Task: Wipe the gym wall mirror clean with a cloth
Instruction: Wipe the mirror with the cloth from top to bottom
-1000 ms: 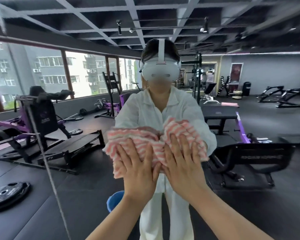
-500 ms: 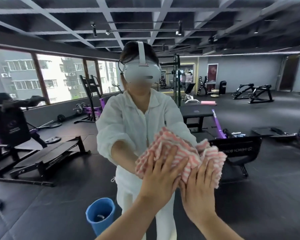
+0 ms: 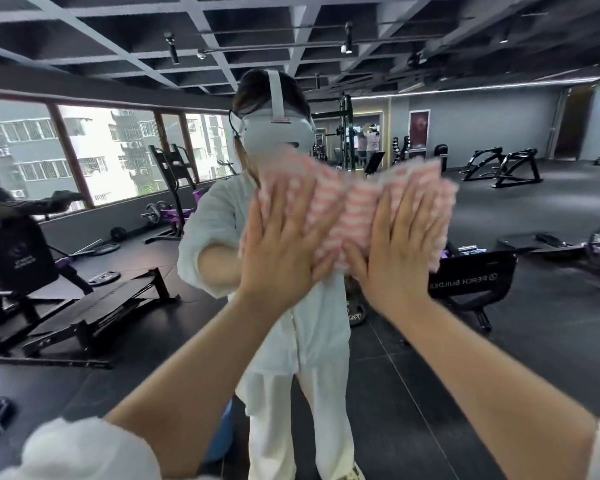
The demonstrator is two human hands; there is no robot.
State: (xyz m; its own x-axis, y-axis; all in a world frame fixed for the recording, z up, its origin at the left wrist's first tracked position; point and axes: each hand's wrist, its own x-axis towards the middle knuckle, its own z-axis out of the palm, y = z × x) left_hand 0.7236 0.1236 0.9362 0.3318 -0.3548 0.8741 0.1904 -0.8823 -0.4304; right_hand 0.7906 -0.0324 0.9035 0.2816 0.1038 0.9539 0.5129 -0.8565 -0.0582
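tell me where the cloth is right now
In the head view the pink striped cloth is centre-right, upper half, pressed flat against the mirror under the left hand and right hand.

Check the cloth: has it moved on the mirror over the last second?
Yes. The cloth has gone up the mirror: a second ago it covered the reflected person's chest, now it reaches the reflected headset, pressed by the flat left hand and right hand.
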